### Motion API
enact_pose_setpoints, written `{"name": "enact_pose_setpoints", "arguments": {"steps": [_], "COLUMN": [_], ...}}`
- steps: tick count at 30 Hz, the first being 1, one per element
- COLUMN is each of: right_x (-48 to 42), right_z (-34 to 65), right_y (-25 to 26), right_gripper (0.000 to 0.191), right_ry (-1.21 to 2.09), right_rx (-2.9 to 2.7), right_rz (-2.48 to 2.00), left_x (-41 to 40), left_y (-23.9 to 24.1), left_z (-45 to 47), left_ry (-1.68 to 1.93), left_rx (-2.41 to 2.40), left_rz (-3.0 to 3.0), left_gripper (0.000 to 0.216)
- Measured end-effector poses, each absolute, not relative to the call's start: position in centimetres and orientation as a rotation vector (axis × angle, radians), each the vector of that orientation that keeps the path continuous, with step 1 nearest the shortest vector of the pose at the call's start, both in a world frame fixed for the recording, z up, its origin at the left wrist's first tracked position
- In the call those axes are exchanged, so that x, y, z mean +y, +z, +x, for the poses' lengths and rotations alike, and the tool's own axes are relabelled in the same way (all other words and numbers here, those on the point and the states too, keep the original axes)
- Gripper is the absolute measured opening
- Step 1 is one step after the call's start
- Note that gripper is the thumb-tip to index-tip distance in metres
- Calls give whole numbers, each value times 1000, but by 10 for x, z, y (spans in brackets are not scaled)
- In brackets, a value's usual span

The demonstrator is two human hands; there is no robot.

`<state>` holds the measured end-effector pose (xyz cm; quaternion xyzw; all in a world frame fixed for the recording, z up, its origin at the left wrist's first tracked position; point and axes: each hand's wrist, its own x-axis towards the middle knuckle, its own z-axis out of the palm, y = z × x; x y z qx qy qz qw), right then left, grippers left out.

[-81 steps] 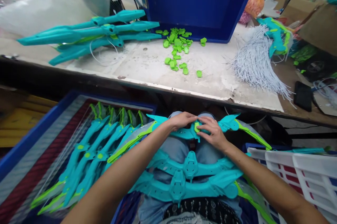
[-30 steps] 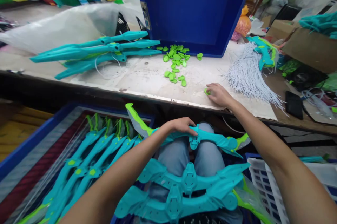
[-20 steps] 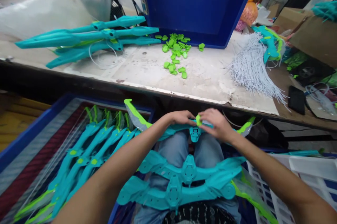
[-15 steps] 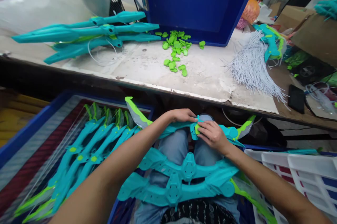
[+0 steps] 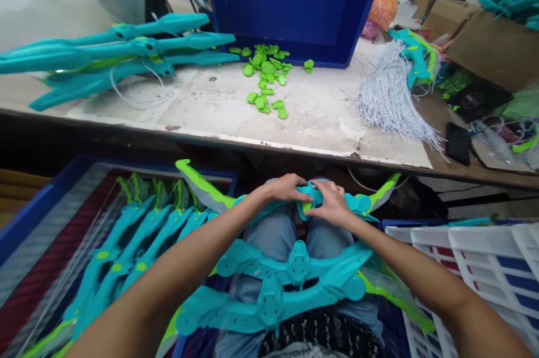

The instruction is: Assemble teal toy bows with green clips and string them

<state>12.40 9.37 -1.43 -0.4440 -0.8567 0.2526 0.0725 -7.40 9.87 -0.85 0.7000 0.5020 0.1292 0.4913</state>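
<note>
A teal toy bow (image 5: 357,202) with lime-green tips lies across my knees. My left hand (image 5: 287,188) is closed around the bow's middle from the left, its thumb on the front of the raised centre. My right hand (image 5: 332,204) grips the same centre from the right, fingers over the top and thumb lower down. Between the hands a small lime-green piece (image 5: 307,207) shows on the centre part, partly covered by fingers. Nearer my body, two more teal bows, an upper one (image 5: 328,268) and a lower one (image 5: 227,313), rest across my lap.
Ahead on the worktable (image 5: 202,116) lie loose green pieces (image 5: 267,68), stacked teal bows (image 5: 105,55) and a bundle of white strings (image 5: 385,94). A blue bin (image 5: 286,4) stands behind them. Several bows fill a crate (image 5: 73,170) at left; a white basket (image 5: 455,246) is at right.
My right hand has shifted from fingers pressed on the green piece to a grip over the centre's top. My left thumb now lies across the front. The whole view has shifted slightly.
</note>
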Motion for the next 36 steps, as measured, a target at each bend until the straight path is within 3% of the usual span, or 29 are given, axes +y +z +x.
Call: {"name": "enact_pose_setpoints", "arguments": {"steps": [5, 22, 24, 26, 27, 31, 36], "right_x": [97, 80, 90, 114, 133, 234, 337], "right_z": [117, 127, 137, 151, 159, 191, 199], "right_y": [-10, -18, -7, 13, 25, 73, 94], "right_gripper": [71, 57, 48, 27, 20, 22, 25], "right_ry": [717, 627, 743, 781, 740, 445, 417], "right_rx": [-2699, -2686, -2632, -2452, -2330, -1829, -1596], "right_rz": [-1337, -1214, -1041, -971, -1036, -1773, -2079], "left_x": [90, 73, 59, 45, 39, 25, 19], "left_y": [1, 16, 15, 8, 2, -26, -39], "left_z": [-68, -46, -48, -55, -60, -77, -79], "left_ry": [264, -74, -40, 77, 166, 512, 601], "left_rx": [1373, 1562, 1575, 1600, 1613, 1661, 1722], "left_rz": [1800, 2052, 2187, 2421, 2561, 2915, 2884], "left_gripper": [35, 33, 36, 37, 39, 51, 48]}}
